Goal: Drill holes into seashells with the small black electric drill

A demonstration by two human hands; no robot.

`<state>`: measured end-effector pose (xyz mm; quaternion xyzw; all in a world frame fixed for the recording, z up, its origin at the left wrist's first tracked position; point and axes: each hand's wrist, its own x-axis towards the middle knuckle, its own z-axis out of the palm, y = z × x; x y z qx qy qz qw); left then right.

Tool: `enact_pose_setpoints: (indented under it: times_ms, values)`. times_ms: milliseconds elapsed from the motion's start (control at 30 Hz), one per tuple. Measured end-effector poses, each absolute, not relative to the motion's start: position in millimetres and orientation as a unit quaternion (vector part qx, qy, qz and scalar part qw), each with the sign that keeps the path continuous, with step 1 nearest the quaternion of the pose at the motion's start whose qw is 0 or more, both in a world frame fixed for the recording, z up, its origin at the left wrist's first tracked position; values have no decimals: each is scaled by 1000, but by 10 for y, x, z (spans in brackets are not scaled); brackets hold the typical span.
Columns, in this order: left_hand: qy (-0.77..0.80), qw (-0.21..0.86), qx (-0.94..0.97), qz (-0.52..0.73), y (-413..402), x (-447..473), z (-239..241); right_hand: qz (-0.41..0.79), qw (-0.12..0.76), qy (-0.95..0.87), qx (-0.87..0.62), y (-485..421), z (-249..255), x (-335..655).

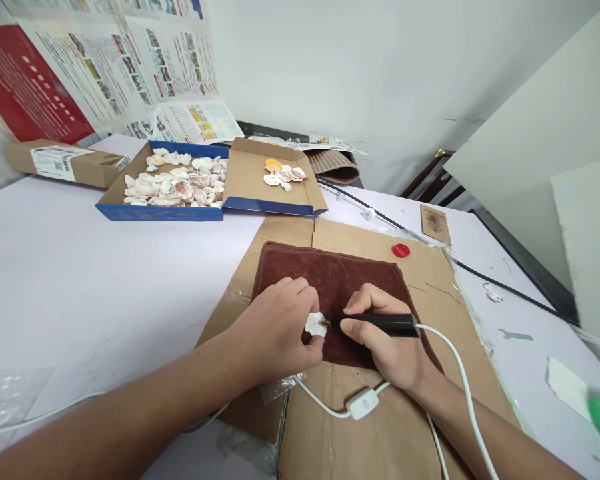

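Note:
My left hand point(287, 327) pinches a small white shell point(316, 324) between thumb and fingers. A row of tiny dark dots runs across the shell's face. In my right hand point(387, 333) is a black pen-style electric drill point(385, 325), held like a pencil with its copper-coloured tip at the shell's right edge. Whether the tip touches or sits just off the shell, I cannot tell. A white cord leaves the drill's back end. Both hands are over a dark brown cloth point(330, 263), which lies on flattened cardboard point(340, 440).
A blue-edged box point(160, 212) of white shells stands at the back left, its open lid point(250, 180) bearing a few more. Near the cloth are an inline cord switch point(363, 403) and a red cap point(401, 250). A flat wrench point(515, 335) lies at right.

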<state>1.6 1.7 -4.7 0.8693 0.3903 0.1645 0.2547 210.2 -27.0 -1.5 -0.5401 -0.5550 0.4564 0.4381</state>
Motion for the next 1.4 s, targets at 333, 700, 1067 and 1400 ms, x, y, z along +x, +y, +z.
enact_pose_setpoints:
  times_ms: [333,700,1067,1400]
  values:
    - [390,250,870,170,29,31,-58,594,533,-396,-453,-157,-5,2197]
    - [385,249,869,185,23,11,-7,678,529,-315,-403,-196,139,2193]
    - [387,255,870,168,20,-4,18,553,530,-439,-469,-212,68,2252]
    - [391,256,868,166,15,-10,-3,377,480,-576,-543,-228,-5,2320]
